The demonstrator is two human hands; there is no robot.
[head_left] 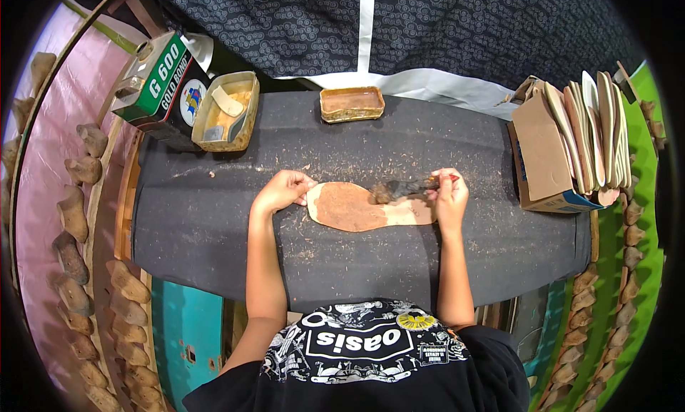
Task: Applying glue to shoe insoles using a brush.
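Tan, sole-shaped sheet (346,209) lies crosswise at the middle of the dark-covered table (207,237), brown over its broad left end and paler toward the right. The left hand (287,191) pinches its left edge — probably to stop it sliding — while the right hand (449,198) grips a dark-crusted brush (410,189), bristles seemingly touching the sheet. An amber dish (352,105) sits beyond, presumably within easy reach. Both forearms stretch forward, well apart; the left wrist bends inward, and the right holds the brush handle nearly level, bristles pointing left.
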